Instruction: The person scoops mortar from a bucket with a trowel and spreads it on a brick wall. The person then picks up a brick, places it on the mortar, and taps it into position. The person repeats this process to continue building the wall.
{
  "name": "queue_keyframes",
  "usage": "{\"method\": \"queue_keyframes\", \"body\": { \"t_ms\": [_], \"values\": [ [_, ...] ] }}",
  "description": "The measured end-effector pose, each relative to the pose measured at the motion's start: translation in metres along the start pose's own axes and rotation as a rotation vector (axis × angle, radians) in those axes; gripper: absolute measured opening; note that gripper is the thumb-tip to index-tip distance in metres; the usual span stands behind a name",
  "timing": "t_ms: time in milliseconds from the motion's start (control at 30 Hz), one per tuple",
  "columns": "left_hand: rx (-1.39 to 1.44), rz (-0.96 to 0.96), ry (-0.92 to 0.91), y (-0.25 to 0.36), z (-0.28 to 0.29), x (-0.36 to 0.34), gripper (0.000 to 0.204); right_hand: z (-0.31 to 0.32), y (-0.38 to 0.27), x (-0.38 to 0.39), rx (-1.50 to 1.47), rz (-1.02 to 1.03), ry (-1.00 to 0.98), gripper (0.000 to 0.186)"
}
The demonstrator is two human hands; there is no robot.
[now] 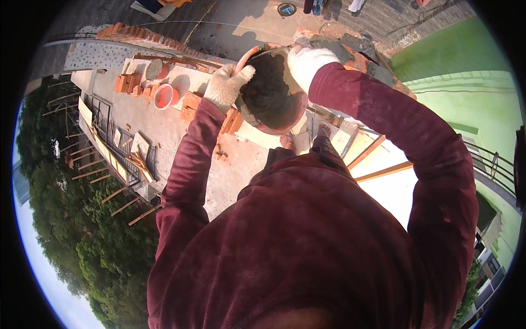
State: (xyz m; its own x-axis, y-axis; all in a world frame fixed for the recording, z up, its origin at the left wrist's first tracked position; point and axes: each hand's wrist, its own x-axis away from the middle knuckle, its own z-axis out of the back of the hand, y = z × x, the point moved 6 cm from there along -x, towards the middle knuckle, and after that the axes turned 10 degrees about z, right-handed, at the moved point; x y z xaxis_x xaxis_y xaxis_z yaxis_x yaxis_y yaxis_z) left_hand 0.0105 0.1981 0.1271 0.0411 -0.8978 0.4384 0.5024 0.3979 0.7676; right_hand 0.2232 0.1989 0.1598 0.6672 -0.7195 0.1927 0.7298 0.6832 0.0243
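A round, reddish tub (296, 111) smeared with grey is tilted in front of me at chest height or lower. Wet grey mortar (267, 82) coats and partly fills its inside. My left hand (227, 88), in a whitish knit glove, is closed on the tub's left rim with the thumb over the edge. On the far right rim my right hand (310, 64), gloved alike, is closed too, its fingertips partly hidden. Just beyond the tub, more grey mortar (331, 49) lies on top of a brick wall (355, 61).
To the left stand a red bucket (165, 96), a second bucket (156, 69) and stacked bricks (127, 83). A low brick wall (148, 35) runs behind them. Wooden planks (368, 152) lie near my feet on the right, with a green wall (466, 52) beyond. Trees fill the left drop.
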Motion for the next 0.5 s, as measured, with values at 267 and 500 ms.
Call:
{"method": "queue_keyframes", "body": {
  "t_ms": [267,500],
  "values": [
    [-0.020,-0.131,0.157,0.004,0.003,-0.003,0.041,-0.103,-0.040,0.016,-0.279,0.232,-0.294,0.019],
    [0.024,-0.176,0.119,0.025,-0.003,0.046,0.034,-0.124,-0.006,0.046,-0.463,0.132,-0.323,0.037]
  ]
}}
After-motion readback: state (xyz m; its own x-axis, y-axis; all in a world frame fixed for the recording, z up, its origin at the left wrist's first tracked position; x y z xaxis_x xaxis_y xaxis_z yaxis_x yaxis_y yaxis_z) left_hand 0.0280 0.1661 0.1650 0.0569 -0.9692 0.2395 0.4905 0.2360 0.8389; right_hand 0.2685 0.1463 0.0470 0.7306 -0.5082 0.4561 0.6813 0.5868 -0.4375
